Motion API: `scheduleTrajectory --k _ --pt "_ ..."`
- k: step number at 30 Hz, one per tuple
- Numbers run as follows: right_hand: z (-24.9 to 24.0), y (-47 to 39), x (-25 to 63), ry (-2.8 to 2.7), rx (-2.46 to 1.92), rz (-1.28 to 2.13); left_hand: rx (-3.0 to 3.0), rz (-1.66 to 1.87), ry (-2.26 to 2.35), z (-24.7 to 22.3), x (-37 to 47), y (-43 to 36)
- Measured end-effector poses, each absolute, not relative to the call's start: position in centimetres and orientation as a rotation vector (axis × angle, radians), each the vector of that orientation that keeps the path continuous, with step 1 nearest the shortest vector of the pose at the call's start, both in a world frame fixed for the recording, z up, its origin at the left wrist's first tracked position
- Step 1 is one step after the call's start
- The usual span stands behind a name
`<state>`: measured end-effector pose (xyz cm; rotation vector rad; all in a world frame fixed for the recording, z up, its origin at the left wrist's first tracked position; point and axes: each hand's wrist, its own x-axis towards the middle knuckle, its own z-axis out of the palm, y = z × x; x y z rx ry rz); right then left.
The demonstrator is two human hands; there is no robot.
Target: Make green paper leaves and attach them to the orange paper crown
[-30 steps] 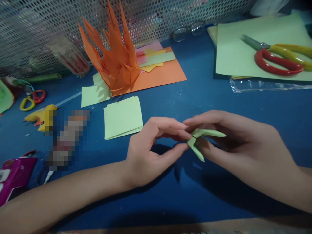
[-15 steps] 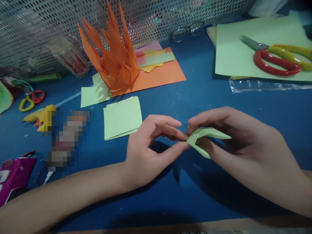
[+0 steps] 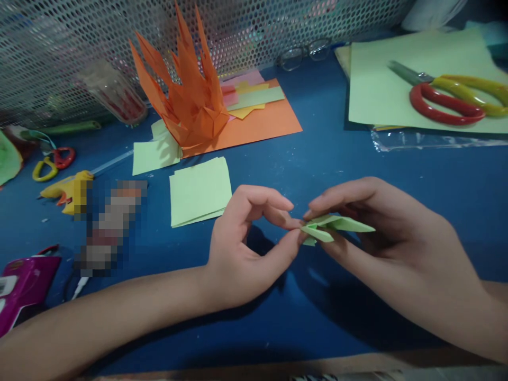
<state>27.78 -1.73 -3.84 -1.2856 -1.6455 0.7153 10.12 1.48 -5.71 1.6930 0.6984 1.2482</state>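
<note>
A small folded piece of light green paper (image 3: 349, 224) is held between both hands, above the blue tabletop. Thumb and fingers of my left hand (image 3: 250, 243) pinch its left end. My right hand (image 3: 400, 254) grips it from the right, thumb below and fingers above, partly hiding its middle. Two pointed flaps of the paper stick out to the right. Behind my left hand lies a stack of light green paper squares (image 3: 200, 193), and more green slips (image 3: 153, 157) rest beyond it.
An orange folded-paper piece with tall points (image 3: 194, 100) stands on an orange sheet (image 3: 270, 124) at the back. Red-and-yellow scissors (image 3: 444, 108) lie on green sheets (image 3: 381, 79) at right. Left are a yellow glue gun (image 3: 69, 190), small scissors (image 3: 53, 164) and a purple object (image 3: 27, 286).
The folded green paper has tilted and its two flaps have come closer together, the lower one swinging up. Both hands stay nearly in place, still holding it.
</note>
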Motion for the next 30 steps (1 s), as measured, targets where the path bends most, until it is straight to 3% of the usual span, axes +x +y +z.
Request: scheduleTrajectory --k 11,30 --pt "-4.2 -1.9 28.0 -1.701 -1.267 0.692 1.327 1.114 0.638 -5.4 10.6 1.9" --pt "-3.2 -1.1 27.7 -1.372 -1.229 1.046 1.137 0.976 0.717 -4.6 10.0 2.4"
